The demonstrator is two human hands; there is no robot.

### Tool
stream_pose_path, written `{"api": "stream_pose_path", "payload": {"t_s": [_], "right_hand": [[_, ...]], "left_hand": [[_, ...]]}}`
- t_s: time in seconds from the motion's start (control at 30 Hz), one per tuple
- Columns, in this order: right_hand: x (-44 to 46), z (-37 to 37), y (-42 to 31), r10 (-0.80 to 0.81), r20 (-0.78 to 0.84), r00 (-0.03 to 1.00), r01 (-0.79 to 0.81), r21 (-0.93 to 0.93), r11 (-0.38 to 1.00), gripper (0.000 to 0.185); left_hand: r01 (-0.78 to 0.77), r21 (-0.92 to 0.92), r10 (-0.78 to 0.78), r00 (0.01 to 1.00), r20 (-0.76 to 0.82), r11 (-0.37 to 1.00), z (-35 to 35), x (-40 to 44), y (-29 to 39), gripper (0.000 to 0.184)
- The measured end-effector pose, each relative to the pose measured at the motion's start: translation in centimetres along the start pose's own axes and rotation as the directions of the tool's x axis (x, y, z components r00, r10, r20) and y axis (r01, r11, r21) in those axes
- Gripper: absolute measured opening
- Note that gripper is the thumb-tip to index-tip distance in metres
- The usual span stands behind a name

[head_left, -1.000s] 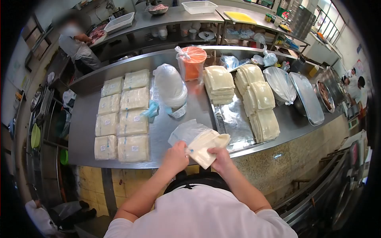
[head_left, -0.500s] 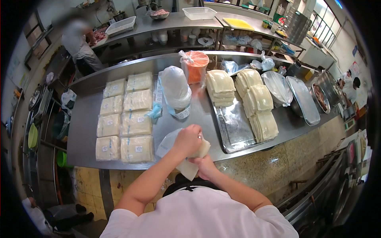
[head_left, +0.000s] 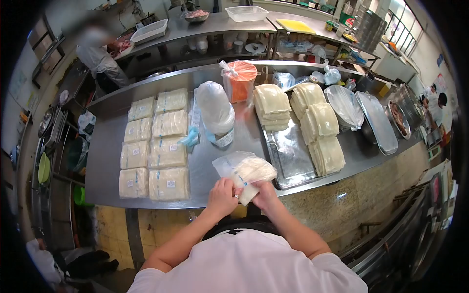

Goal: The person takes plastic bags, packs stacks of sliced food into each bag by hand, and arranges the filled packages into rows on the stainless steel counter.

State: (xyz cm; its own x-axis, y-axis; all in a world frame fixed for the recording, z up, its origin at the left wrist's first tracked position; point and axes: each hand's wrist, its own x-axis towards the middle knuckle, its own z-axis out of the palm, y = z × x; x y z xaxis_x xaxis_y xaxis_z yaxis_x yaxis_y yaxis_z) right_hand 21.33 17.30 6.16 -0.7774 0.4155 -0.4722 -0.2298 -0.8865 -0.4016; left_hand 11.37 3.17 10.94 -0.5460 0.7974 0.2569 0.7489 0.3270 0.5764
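Grip closed at both sides: left hand [head_left: 223,197] and right hand [head_left: 265,194] pinch a clear bag [head_left: 251,168] of pale sheets, held at the front edge of the bench [head_left: 105,158]; wrapped packs [head_left: 168,151] lie to its left, the metal tray [head_left: 290,151] to its right; uneven pinching could crease the sheets, and a slack hold could drop them.
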Motion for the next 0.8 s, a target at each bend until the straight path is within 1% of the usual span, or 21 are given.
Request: {"api": "stream_pose_path", "payload": {"t_s": [0.03, 0.07, 0.13, 0.17, 0.27, 0.33, 0.37, 0.43, 0.5, 0.53, 0.6, 0.63, 0.7, 0.73, 0.8], "right_hand": [[0.3, -0.2, -0.1, 0.021, -0.012, 1.000, -0.021, 0.018, 1.000, 0.056], [0.7, -0.4, -0.1, 0.046, -0.022, 0.999, -0.046, 0.023, 0.999, 0.052], [3.0, -1.8, 0.7, 0.014, -0.075, 0.997, -0.012, 0.027, 1.000, 0.050], [4.2, -2.5, 1.1, -0.002, -0.101, 0.995, 0.005, 0.029, 1.000, 0.049], [5.8, -1.9, 1.5, 0.083, -0.152, 0.985, -0.069, 0.099, 0.993, 0.041], [6.6, -3.0, 1.8, 0.151, -0.110, 0.982, -0.149, 0.030, 0.988, 0.040], [6.7, -3.8, 2.0, 0.183, -0.096, 0.978, -0.185, -0.004, 0.983, 0.040], [6.6, -4.6, 3.0, 0.112, -0.205, 0.972, -0.159, -0.229, 0.960, 0.040], [6.3, -5.6, 3.7, 0.113, -0.108, 0.988, -0.140, -0.288, 0.947, 0.041], [5.9, -6.4, 4.0, 0.147, 0.038, 0.988, -0.134, -0.234, 0.963, 0.041], [4.9, -7.8, 4.5, 0.183, 0.318, 0.930, -0.153, -0.117, 0.981, 0.044], [4.8, -7.5, 5.1, 0.177, 0.189, 0.966, -0.157, -0.112, 0.981, 0.048], [4.9, -5.8, 6.2, 0.157, -0.068, 0.985, -0.164, -0.111, 0.980, 0.056], [4.4, -5.1, 5.9, 0.173, -0.063, 0.983, -0.179, -0.102, 0.979, 0.059], [3.3, -4.2, 5.4, 0.199, -0.056, 0.978, -0.203, -0.078, 0.976, 0.064]], "left_hand": [[0.028, -0.005, -0.027, 0.999, 0.029, 1.000, 0.4, -0.4, -0.3, 0.015], [0.015, -0.024, -0.015, 0.999, 0.030, 1.000, 0.9, -0.7, -0.5, 0.016], [-0.013, -0.064, 0.015, 1.000, 0.025, 0.998, 1.8, -0.6, 0.0, 0.017], [0.008, -0.076, -0.005, 0.999, 0.038, 0.997, 2.0, -0.6, 0.3, 0.017], [0.086, -0.125, -0.072, 0.992, 0.106, 0.988, 2.5, -1.8, 0.9, 0.017], [0.140, -0.183, -0.109, 0.979, 0.171, 0.973, 3.1, -2.5, 1.0, 0.016], [0.131, -0.193, -0.089, 0.973, 0.214, 0.972, 3.5, -2.6, 0.9, 0.016], [0.115, -0.216, -0.047, 0.954, 0.296, 0.970, 3.3, -2.1, 1.5, 0.018], [0.103, -0.210, -0.070, 0.985, 0.157, 0.972, 3.7, -0.9, 1.7, 0.020], [0.098, -0.206, -0.082, 0.993, 0.085, 0.974, 3.8, 0.0, 1.8, 0.021], [0.107, -0.102, -0.109, 0.994, -0.015, 0.989, 4.9, 2.6, 1.6, 0.022], [0.115, -0.051, -0.118, 0.991, -0.065, 0.992, 5.1, 3.8, 1.5, 0.022], [0.191, -0.044, -0.178, 0.961, 0.213, 0.981, 5.1, 6.0, 1.1, 0.021], [0.227, -0.032, -0.202, 0.917, 0.344, 0.973, 5.1, 6.6, 1.0, 0.020], [0.168, -0.021, -0.151, 0.931, 0.332, 0.986, 5.9, 7.1, 1.0, 0.019]]}}
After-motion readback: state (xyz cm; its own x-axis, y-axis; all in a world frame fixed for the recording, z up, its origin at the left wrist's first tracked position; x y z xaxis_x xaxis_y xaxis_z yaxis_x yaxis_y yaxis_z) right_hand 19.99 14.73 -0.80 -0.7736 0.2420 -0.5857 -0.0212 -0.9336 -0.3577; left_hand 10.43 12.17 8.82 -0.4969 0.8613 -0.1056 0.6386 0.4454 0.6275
